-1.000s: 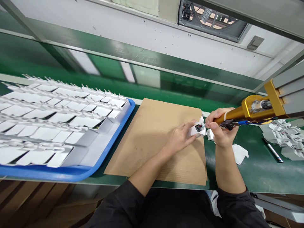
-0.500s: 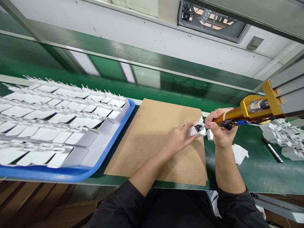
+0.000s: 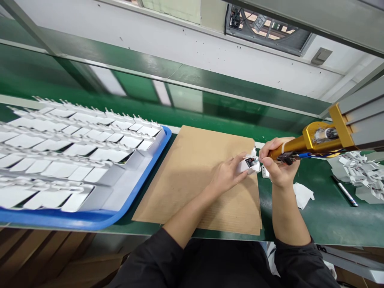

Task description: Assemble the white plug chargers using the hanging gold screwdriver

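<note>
Between the thumb and fingers of my left hand is a white plastic housing, its open side showing dark parts inside. It is held over the right edge of the brown cardboard sheet. My right hand is closed around the front end of a gold-coloured tool, whose tip reaches the housing's opening. What the tip touches inside is too small to make out. Just right of the housing a white piece with small holes lies on the bench, partly hidden by my right hand.
A blue tray on the left bears rows of white housings with upright pins. At right lie a crumpled white scrap, a marker pen and a heap of white plastic parts. A grey metal profile joins the gold tool.
</note>
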`<state>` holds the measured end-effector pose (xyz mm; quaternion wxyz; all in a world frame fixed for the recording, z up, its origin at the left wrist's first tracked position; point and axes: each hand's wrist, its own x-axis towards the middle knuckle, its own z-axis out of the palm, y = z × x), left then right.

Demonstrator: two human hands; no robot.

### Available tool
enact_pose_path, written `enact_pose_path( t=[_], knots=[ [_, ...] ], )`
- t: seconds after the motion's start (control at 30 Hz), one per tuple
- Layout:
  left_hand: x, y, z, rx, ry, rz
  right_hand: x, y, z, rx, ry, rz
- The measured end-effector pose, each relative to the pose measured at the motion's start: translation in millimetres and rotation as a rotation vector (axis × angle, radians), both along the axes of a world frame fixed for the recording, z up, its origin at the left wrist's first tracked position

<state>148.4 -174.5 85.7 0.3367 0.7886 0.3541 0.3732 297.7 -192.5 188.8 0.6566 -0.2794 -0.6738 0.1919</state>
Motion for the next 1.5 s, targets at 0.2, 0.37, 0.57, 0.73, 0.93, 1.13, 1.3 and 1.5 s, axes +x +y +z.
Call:
enact_pose_path(
  t=[0.2,0.37,0.57,0.73,0.93,1.13,1.3,1.5],
  knots=[
    [1.7,4.8,-7.8,-0.03,-0.021,0.015,2.0,0.4,-0.8,0.005,-0.012,0.007],
    [13.0,8.5,-17.6,-0.293,-0.295,-0.019,1.9,-2.3,-0.6,-0.01,0.01,0.033],
    [36.4,2.5,-30.0,-0.646,-0.705,-0.03,-8.5,-4.2,0.4,-0.033,0.041,0.016],
    [46.6,-8.2,-27.9,-0.758,-0.948,-0.059,-22.3,-1.1,3.5,-0.043,0.046,0.01],
    [45.5,-11.6,-18.5,-0.776,-1.032,-0.078,-31.3,4.8,7.2,-0.005,0.082,0.0],
    [48.2,-10.6,-20.1,-0.761,-1.087,-0.147,-36.6,6.2,9.9,0.025,0.088,-0.007],
    [49.4,-5.6,-22.2,-0.699,-1.105,-0.212,-39.0,2.7,10.3,0.007,0.086,-0.023],
    [50.8,-1.8,-23.2,-0.658,-1.065,-0.203,-43.0,-0.7,11.6,0.0,0.071,-0.022]
  ],
)
